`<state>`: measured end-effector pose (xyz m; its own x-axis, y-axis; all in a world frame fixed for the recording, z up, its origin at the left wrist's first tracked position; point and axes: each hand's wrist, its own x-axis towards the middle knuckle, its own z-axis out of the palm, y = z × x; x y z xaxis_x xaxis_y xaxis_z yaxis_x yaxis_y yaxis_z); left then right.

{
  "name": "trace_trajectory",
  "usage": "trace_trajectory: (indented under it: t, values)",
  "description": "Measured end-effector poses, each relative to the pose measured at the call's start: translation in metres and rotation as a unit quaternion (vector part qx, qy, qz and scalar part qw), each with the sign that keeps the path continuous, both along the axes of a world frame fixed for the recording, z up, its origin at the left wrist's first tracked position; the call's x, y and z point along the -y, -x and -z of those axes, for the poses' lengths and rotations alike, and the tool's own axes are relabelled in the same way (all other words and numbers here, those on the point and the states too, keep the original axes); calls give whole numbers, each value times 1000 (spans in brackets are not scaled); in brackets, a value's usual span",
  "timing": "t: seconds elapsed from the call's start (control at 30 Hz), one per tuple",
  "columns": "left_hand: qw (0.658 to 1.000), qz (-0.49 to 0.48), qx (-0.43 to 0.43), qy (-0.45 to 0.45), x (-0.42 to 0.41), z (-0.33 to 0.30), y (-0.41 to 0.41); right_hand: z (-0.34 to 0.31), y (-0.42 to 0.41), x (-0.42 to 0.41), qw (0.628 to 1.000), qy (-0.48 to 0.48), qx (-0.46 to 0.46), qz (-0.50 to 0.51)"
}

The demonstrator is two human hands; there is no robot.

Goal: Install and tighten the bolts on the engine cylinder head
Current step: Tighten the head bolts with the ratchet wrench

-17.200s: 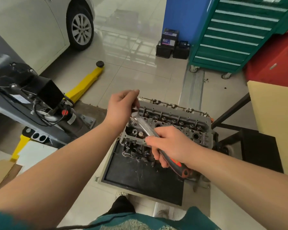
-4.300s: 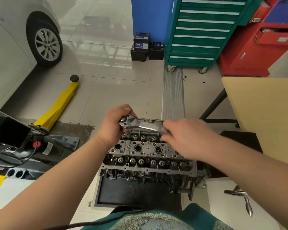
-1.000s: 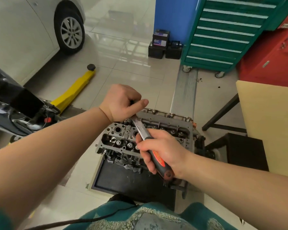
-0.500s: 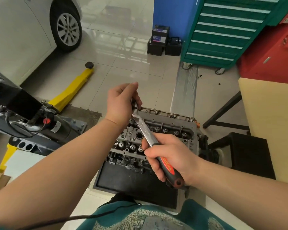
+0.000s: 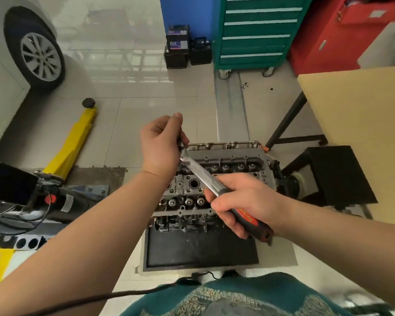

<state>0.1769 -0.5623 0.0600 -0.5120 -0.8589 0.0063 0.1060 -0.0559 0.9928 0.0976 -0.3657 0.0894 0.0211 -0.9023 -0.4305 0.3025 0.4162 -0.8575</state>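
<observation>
The grey cylinder head [image 5: 228, 161] sits on a stand with a black tray [image 5: 198, 249] in front of me. A ratchet wrench [image 5: 203, 176] with a steel shaft and a black-and-red handle slants over the head's far left corner. My left hand [image 5: 161, 148] is curled round the ratchet's head end, hiding the socket and the bolt beneath. My right hand [image 5: 242, 204] grips the handle near its middle. Several valve springs and open holes show along the cylinder head's top.
A yellow lift arm [image 5: 72, 142] and a dark machine [image 5: 21, 197] lie to the left. A tan table [image 5: 360, 124] and a black stand [image 5: 333, 176] are on the right. A green tool cabinet [image 5: 255, 30], a red cabinet [image 5: 342, 35] and a car wheel [image 5: 40, 57] stand behind.
Both hands keep their hold on the ratchet. Over the last second the handle has swung slightly toward me and to the right, and my view has shifted a little.
</observation>
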Motion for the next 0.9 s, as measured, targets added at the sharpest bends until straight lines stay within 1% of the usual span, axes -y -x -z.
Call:
trace_trajectory:
  t: [0.1,0.2,0.27,0.47,0.63,0.73,0.8,0.9]
  values:
    - [1000,25,5,-4,4,0,-3,0,-14,0,999,-9,5,32]
    - [997,75,19,2,12,-2,-6,6,-43,1,995,-11,46,88]
    - [994,108,26,3,18,-3,-8,9,-54,3,992,-8,61,106]
    - [990,141,27,-3,20,1,-6,-3,-50,0,994,-37,-5,101]
    - [987,150,49,2,13,-4,-12,-14,-46,-3,985,-91,-119,82]
    - [985,163,55,5,13,-9,-18,-16,-45,-2,970,-90,-208,82]
    - [985,165,54,12,13,-9,-23,-18,-42,-3,951,-77,-290,69]
    - [984,163,64,41,12,-9,-28,-25,-28,-4,909,-77,-408,29]
